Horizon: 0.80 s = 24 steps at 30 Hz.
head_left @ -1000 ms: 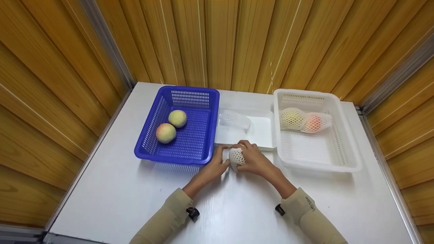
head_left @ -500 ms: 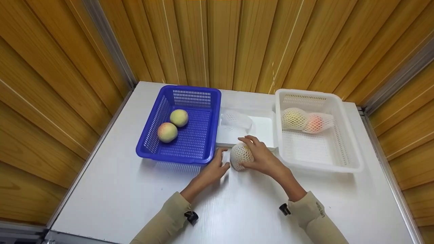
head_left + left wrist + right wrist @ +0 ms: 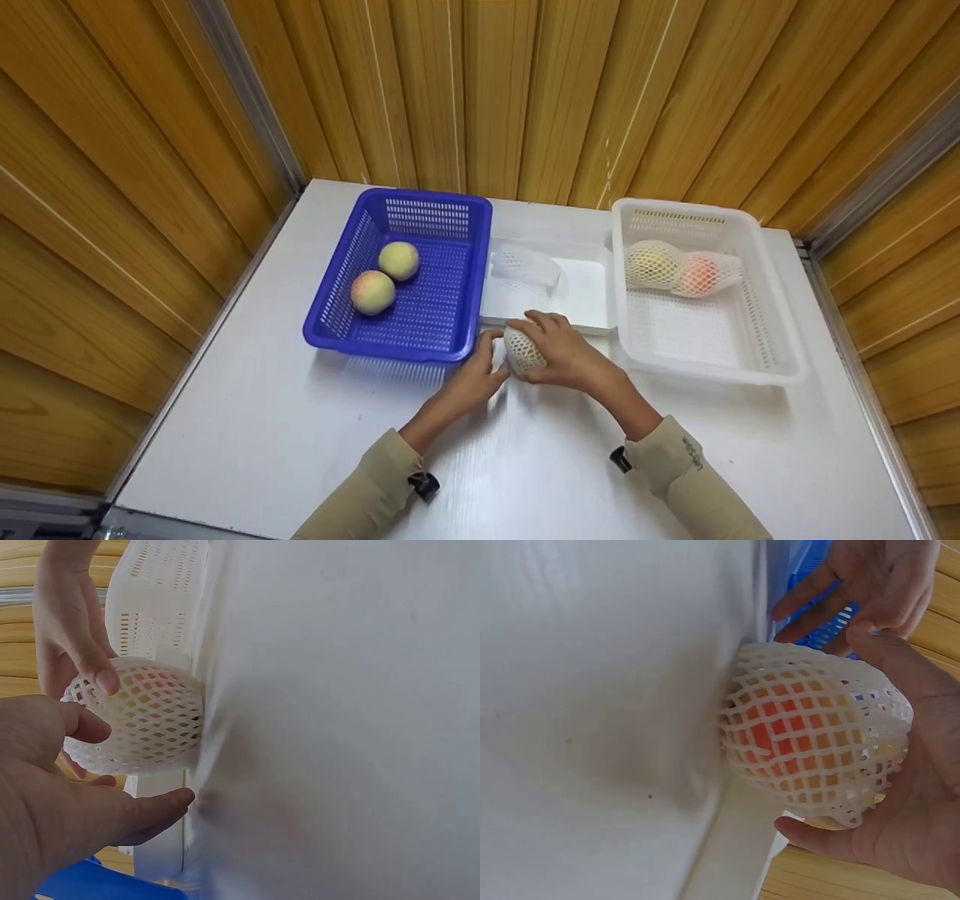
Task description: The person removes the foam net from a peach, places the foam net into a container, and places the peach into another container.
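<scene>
White netting [image 3: 141, 718] covers the peach [image 3: 778, 726] the right hand [image 3: 566, 352] clasps, the left hand [image 3: 474, 375] spread just beside.

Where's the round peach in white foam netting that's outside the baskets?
In the head view, the peach sits below centre, between the left hand and the gripping right hand, on the near side of the shallow white tray.

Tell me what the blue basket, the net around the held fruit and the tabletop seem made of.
Blue basket: probably molded plastic, smooth and slightly shiny, regular slots through its walls.
Net: likely foam, matte white, thick strands forming diamonds around the fruit.
Tabletop: perhaps laminated or painted board; white face with soft sheen, core hidden.
</scene>
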Motion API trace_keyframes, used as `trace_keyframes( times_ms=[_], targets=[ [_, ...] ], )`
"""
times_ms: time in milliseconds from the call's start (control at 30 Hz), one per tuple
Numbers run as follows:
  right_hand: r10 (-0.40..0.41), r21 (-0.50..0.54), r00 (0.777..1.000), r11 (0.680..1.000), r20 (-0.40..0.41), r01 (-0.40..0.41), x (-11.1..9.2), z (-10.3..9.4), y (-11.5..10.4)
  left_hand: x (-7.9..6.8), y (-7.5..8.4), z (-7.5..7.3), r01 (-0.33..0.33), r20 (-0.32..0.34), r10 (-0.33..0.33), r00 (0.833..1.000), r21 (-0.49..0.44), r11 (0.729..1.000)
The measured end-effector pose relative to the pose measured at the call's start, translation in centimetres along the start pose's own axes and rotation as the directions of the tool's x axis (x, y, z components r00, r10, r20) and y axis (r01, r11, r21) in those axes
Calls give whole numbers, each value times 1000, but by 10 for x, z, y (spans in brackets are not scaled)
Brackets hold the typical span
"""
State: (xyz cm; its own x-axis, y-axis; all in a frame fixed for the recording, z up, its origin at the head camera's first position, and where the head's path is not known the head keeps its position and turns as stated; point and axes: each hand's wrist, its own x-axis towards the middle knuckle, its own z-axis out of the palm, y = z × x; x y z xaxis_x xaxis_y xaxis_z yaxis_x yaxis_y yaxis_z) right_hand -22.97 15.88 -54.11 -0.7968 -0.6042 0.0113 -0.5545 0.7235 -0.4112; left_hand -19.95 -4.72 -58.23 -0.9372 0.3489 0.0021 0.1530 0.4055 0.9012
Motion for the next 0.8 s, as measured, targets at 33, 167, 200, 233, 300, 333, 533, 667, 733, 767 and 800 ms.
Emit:
trace_keyframes(
  times_ms=[33,167,200,233,300,333,533,667,733,767,800],
  targets=[
    [-9,-18,1000,1000,-8,9,1,3,1,0,-1,0,-4,2,4,1000,-10,1000],
    [-30,-51,998,998,-63,27,4,14,4,1,-3,-1,-1,8,1,1000,-39,999],
    [-28,-52,997,998,-72,25,5,16,4,1,-4,-1,-4,6,4,1000,-42,999],
    [-24,-53,997,998,-78,20,5,18,5,2,-4,-1,-6,5,6,1000,-42,999],
    [-18,-52,996,999,-88,14,5,22,6,2,-5,0,0,8,0,1000,-44,999],
    [-19,-52,995,999,-94,14,5,24,7,2,-5,0,-1,7,1,1000,-43,999],
    [-37,-10,988,999,-150,36,4,31,10,-1,-4,-1,13,7,-13,1000,-51,999],
    [-40,10,982,999,-184,42,2,32,12,-2,-4,-1,26,5,-26,1000,-62,998],
    [-41,24,978,999,-206,47,0,30,13,-3,-5,0,33,6,-33,999,-76,997],
    [-40,33,975,998,-218,48,0,29,14,-3,-5,0,34,6,-34,999,-83,996],
    [-38,45,973,998,-228,50,-1,27,14,-2,-5,0,37,8,-36,999,-91,995]
  ],
)
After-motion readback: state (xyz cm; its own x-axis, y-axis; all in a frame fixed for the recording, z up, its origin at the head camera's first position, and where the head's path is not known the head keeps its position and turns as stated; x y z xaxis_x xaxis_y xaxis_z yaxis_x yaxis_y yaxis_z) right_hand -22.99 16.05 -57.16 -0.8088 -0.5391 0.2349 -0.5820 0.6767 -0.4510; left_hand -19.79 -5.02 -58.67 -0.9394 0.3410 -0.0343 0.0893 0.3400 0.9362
